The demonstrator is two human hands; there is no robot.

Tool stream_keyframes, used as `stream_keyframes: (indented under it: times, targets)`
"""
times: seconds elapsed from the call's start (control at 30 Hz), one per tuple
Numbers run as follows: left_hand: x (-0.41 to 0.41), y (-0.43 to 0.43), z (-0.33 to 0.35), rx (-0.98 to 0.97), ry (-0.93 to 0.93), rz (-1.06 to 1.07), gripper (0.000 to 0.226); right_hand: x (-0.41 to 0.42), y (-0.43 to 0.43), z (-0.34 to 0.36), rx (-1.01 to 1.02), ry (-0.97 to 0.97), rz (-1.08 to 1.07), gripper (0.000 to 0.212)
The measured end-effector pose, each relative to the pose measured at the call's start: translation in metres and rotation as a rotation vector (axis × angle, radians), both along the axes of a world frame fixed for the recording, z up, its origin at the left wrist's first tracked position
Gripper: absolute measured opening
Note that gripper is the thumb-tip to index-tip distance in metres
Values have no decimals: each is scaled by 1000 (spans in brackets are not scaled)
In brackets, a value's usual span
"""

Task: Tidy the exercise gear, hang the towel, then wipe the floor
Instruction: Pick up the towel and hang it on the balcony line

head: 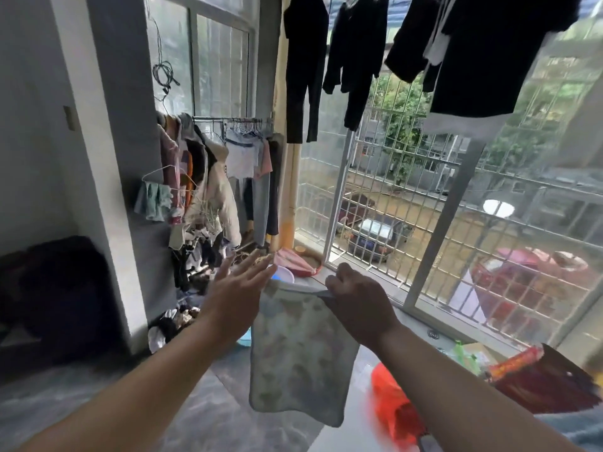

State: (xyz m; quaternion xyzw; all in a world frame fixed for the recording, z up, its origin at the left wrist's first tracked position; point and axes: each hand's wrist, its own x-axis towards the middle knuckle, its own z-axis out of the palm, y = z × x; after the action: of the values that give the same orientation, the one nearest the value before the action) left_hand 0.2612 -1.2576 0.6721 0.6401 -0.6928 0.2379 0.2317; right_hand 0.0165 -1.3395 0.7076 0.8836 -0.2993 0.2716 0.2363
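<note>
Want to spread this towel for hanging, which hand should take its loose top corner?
Left, probably. The left hand is open beside the free top corner of the towel; the right hand pinches its other top corner.

A lived-in home, at a glazed balcony end full of laundry. Dark clothes [305, 60] hung overhead before barred windows [375, 197], a crowded clothes rack [228, 120] by the far glass, more garments [173, 321] heaped on the floor [65, 402] beneath it.
</note>
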Motion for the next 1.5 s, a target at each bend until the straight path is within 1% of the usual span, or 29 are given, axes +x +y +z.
stream_keyframes:
  times: [0.13,0.23,0.37,0.43,0.57,0.63,0.77,0.8,0.93,1.07,1.2,1.33,1.5]
  targets:
    - [26,-64,-8,-28,23,-100,67,23,-55,-8,-46,-5,-39,19]
    - [47,-116,-8,-26,55,-178,66,41,-99,-12,5,-23,-113,22]
    - [71,-184,-7,14,59,-268,67,59,-148,-11,45,-52,-155,15]
    - [78,-213,-6,41,72,-309,69,64,-171,-12,44,-60,-161,15]
    - [86,-269,-16,69,54,-358,69,67,-217,-19,76,-80,-249,15]
    - [86,-302,-22,75,58,-371,70,66,-243,-23,97,-106,-271,17]
    - [74,-373,-29,75,71,-392,69,59,-307,-34,132,-153,-310,40]
    - [70,-394,-31,77,55,-391,69,54,-328,-37,137,-151,-319,40]
    - [55,-472,-37,100,15,-371,71,36,-405,-44,169,-161,-334,27]
    - [44,-540,-16,50,8,-362,69,22,-476,-31,229,-162,-348,12]
    - [38,-602,3,32,46,-352,63,16,-543,-15,292,-217,-389,14]
    - [31,-671,5,29,82,-355,59,20,-601,-3,259,-242,-379,14]
    - [32,-767,-8,34,76,-368,58,27,-670,-7,233,-242,-412,19]
